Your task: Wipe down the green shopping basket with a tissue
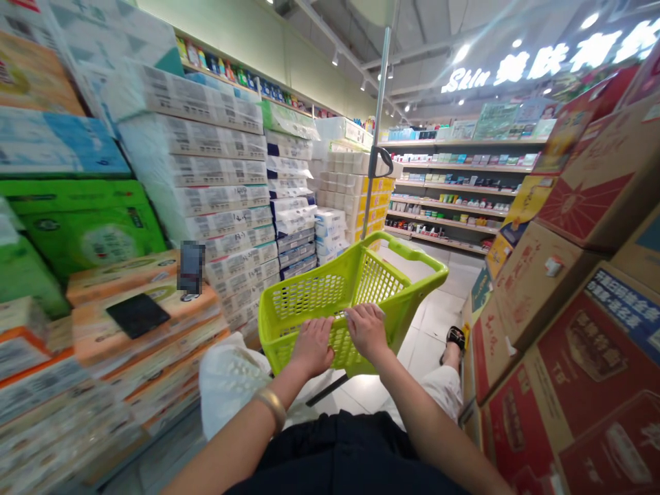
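In front of my body stands a lime-green plastic shopping cart basket (304, 292) with perforated walls. My left hand (312, 344) lies over its near rim, fingers together on the edge and thumb bent on the outside. Beside it, my right hand (367, 330) holds the same rim with the fingers folded over the edge. No goods show in the visible part of the basket. Beyond it rises a grey metal pole (380, 89) with a dark looped handle (384, 162).
Tall stacks of wrapped tissue packs (221, 165) line the left. A dark flat item (137, 315) lies on an orange pack (196, 302). Cardboard cartons (592, 172) crowd the right side, near a sandalled foot (454, 340). Stocked shelves (458, 168) stand at the back.
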The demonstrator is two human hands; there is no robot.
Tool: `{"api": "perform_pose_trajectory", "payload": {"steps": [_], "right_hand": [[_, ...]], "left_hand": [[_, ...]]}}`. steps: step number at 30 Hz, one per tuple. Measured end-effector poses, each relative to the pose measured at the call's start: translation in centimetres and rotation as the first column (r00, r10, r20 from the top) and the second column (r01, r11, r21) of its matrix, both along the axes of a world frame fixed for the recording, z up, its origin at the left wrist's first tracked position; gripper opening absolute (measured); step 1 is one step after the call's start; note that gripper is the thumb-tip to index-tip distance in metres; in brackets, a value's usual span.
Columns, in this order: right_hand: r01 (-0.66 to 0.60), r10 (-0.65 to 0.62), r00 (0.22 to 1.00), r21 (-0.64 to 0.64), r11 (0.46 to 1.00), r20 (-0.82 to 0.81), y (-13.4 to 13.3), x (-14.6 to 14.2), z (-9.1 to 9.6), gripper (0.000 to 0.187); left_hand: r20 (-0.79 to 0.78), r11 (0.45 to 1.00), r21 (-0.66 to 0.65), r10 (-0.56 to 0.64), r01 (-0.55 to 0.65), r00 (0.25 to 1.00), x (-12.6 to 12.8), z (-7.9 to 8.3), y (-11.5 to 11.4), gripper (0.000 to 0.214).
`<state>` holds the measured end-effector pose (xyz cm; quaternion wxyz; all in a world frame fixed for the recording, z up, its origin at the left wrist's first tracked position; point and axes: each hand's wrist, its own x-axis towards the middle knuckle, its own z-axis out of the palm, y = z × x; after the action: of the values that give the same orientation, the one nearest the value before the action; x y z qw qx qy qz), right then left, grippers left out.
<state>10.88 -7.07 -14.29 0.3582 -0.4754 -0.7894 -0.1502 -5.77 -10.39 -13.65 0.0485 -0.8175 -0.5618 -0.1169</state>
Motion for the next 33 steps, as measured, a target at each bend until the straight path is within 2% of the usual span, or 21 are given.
{"api": "perform_pose_trajectory", "payload": {"steps": [2,6,8,10,12,15,18,21,26,33], "right_hand": [[0.01,-0.011,1.0,0.008,1.0,0.027,0.5,1.4,0.6,0.022],[0.136,-0.135,0.991,0.057,0.989,-0.013,2.1,5.7,2.0,0.024],[0.18,-0.177,0.984,0.072,0.981,-0.035,2.5,6.7,2.3,0.024],[0.229,-0.224,0.972,0.072,0.971,-0.068,2.4,6.2,2.1,0.023],[0.237,-0.232,0.969,0.055,0.97,-0.086,2.0,4.5,1.5,0.023],[0.12,-0.119,0.991,0.019,0.993,-0.054,1.0,1.5,0.6,0.022],[0.029,-0.029,1.0,0.006,1.0,-0.009,0.5,0.6,0.4,0.022],[0.028,-0.028,0.999,0.018,0.999,0.041,0.9,2.7,1.2,0.022],[0.132,-0.136,0.989,0.069,0.989,0.052,2.3,7.7,2.4,0.023],[0.241,-0.24,0.97,0.107,0.965,-0.027,2.9,9.1,1.8,0.024]], "left_hand": [[-0.004,1.0,0.0,0.001,-0.001,1.0,-0.4,0.0,0.1,0.063],[0.0,1.0,-0.004,0.012,-0.012,1.0,-0.6,-0.1,0.3,0.064],[-0.001,1.0,-0.006,0.016,-0.016,1.0,-0.5,-0.2,0.3,0.064],[0.0,1.0,-0.005,0.016,-0.016,1.0,-0.3,-0.2,0.3,0.064],[0.005,1.0,0.0,0.012,-0.012,1.0,-0.2,-0.1,0.2,0.064],[0.012,1.0,-0.001,0.012,-0.012,1.0,-0.2,-0.1,0.2,0.063],[0.007,1.0,-0.004,0.009,-0.009,1.0,-0.4,-0.1,0.3,0.064],[0.007,1.0,-0.003,0.004,-0.004,1.0,-0.5,-0.2,0.3,0.064],[-0.002,0.999,-0.035,-0.012,0.012,1.0,0.7,-0.1,0.1,0.068],[0.0,0.993,-0.101,-0.057,0.057,0.998,3.6,0.4,-0.3,0.079]]}}
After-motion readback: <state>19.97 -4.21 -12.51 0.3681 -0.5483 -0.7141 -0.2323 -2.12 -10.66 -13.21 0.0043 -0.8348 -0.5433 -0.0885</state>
